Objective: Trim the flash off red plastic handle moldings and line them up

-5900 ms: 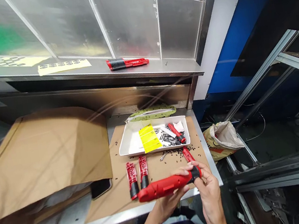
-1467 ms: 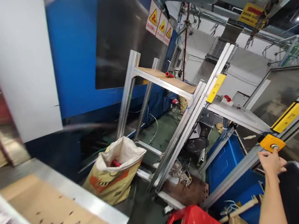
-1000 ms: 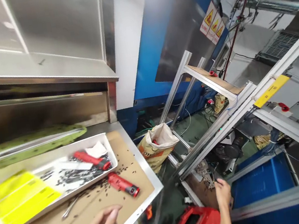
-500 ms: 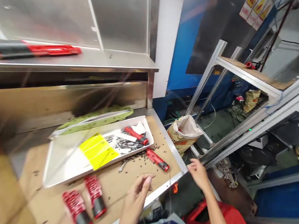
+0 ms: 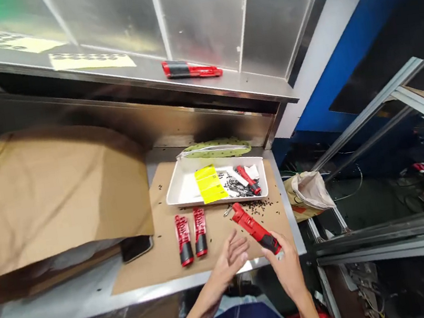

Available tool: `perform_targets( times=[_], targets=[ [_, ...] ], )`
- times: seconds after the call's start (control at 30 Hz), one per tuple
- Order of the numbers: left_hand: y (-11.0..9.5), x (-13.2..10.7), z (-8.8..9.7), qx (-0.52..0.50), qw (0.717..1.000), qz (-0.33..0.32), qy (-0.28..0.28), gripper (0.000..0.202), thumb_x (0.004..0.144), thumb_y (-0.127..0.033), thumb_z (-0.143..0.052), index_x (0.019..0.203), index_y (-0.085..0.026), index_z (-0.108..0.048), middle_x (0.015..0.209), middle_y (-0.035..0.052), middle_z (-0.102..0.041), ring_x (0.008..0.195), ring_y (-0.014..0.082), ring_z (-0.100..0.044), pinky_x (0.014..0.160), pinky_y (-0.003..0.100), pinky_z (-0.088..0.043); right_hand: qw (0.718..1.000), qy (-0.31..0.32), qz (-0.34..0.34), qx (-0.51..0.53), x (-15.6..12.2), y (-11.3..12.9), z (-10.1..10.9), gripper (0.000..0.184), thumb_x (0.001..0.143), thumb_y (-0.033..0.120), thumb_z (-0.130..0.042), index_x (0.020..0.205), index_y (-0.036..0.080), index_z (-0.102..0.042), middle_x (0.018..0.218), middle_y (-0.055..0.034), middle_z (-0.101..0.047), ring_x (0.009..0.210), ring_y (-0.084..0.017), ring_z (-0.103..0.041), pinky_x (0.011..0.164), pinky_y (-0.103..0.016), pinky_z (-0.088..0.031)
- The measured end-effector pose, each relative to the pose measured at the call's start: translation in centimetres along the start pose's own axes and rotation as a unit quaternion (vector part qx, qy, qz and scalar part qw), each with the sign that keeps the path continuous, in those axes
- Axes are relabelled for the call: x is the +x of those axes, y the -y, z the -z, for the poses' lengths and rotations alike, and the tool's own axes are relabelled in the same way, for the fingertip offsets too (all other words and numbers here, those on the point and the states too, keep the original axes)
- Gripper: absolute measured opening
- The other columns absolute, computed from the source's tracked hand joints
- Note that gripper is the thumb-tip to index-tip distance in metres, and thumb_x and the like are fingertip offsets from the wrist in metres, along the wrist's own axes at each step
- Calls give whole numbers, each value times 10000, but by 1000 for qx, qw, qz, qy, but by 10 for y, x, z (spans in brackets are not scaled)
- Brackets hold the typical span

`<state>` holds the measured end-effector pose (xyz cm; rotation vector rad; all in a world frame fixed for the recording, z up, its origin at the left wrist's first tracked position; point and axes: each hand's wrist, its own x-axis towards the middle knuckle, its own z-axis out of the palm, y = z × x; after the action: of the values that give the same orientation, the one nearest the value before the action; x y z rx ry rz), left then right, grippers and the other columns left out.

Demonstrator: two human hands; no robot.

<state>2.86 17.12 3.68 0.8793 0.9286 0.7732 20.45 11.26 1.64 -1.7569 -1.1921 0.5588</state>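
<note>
My right hand (image 5: pixel 287 267) grips the black end of a red and black tool housing (image 5: pixel 255 228), thumb and fingers around it. The housing is tilted above the table's front edge, its red end toward the tray. Beside it on the left, my left hand (image 5: pixel 229 260) is open with fingers apart, touching nothing I can see. Further left lie two red and black housing parts, one (image 5: pixel 184 240) next to the other (image 5: pixel 200 231). Behind them stands a white tray (image 5: pixel 178 188) with a yellow sheet (image 5: pixel 210 183), a red tool (image 5: pixel 249 180) and many small black pieces.
Small black pieces (image 5: pixel 261 206) are scattered before the tray. A green pouch (image 5: pixel 216 149) lies behind it. Left are a large cardboard box (image 5: pixel 57 192) and a phone (image 5: pixel 137 247). Another red housing (image 5: pixel 193 70) rests on the metal shelf. A sack (image 5: pixel 308 192) stands right of the table.
My right hand, empty beyond the table's edge before, now holds the housing over the table. My left hand has opened its fingers. The view has turned left, showing more of the cardboard box.
</note>
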Motion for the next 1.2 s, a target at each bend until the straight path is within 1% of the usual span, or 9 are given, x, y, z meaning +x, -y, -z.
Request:
perform_targets(
  times=[0.1, 0.17, 0.23, 0.33, 0.53, 0.67, 0.8, 1.03, 1.2],
  targets=[
    [-6, -14, -9, -71, 995, -21, 68, 939, 717, -619, -814, 1478, -239, -416, 1426, 182, -592, 1279, 339, -601, 1124, 509, -437, 995, 22, 76, 52, -18, 48, 17, 443, 812, 263, -734, 1254, 250, -705, 1186, -88, -725, 1097, -259, -674, 963, -367, -532],
    [-13, -22, -14, -102, 991, -38, 80, 805, 801, -588, -763, 1464, -244, -463, 1361, 157, -655, 1268, 332, -614, 1128, 519, -442, 992, 6, 99, 81, -25, 68, 27, 531, 785, 308, -795, 1299, 258, -674, 1253, -95, -696, 1163, -274, -643, 1009, -387, -508],
    [-20, -29, -16, -112, 989, -67, 74, 747, 811, -592, -755, 1423, -229, -528, 1299, 143, -697, 1271, 333, -614, 1142, 516, -439, 988, -31, 101, 111, -30, 78, 35, 465, 808, 394, -788, 1238, 243, -697, 1276, -103, -672, 1211, -288, -610, 1042, -402, -473],
    [-26, -38, -17, -90, 989, -106, 57, 701, 793, -617, -762, 1347, -215, -613, 1261, 128, -718, 1274, 335, -611, 1157, 502, -431, 986, -64, 66, 137, -36, 80, 40, 313, 887, 481, -682, 1038, 213, -743, 1224, -111, -639, 1203, -293, -582, 1017, -396, -442],
    [-34, -49, -23, -52, 990, -121, 59, 642, 801, -677, -714, 1212, -183, -697, 1206, 131, -740, 1334, 340, -558, 1198, 485, -384, 982, -98, 1, 159, -44, 76, 38, 344, 852, 525, -698, 969, 202, -703, 1304, -126, -556, 1200, -302, -555, 992, -403, -454],
    [-35, -51, -24, -29, 987, -149, 43, 611, 799, -665, -726, 1193, -199, -692, 1176, 113, -751, 1257, 333, -620, 1161, 483, -434, 986, -14, -16, 168, -40, 73, 38, 358, 828, 541, -723, 908, 195, -772, 1320, -130, -592, 1220, -321, -570, 1003, -411, -465],
    [-36, -55, -26, -4, 986, -157, 63, 554, 827, -631, -717, 1210, -231, -681, 1199, 88, -744, 1244, 311, -631, 1136, 464, -473, 971, 56, -45, 230, -35, 71, 34, 334, 831, 514, -732, 865, 189, -803, 1376, -132, -575, 1199, -310, -603, 939, -360, -520],
    [-40, -55, -30, 0, 986, -152, 65, 514, 824, -626, -722, 1154, -232, -689, 1226, 85, -733, 1232, 308, -639, 1137, 459, -474, 950, 57, -79, 295, -34, 73, 29, 324, 802, 498, -767, 931, 207, -827, 1352, -134, -589, 1279, -319, -554, 941, -345, -535],
    [-37, -52, -28, -16, 989, -135, 65, 504, 806, -598, -757, 1147, -240, -664, 1188, 79, -749, 1187, 294, -666, 1121, 457, -479, 943, 64, -91, 314, -32, 73, 30, 330, 773, 513, -786, 892, 209, -834, 1325, -139, -609, 1275, -329, -554, 927, -358, -544]
  ],
)
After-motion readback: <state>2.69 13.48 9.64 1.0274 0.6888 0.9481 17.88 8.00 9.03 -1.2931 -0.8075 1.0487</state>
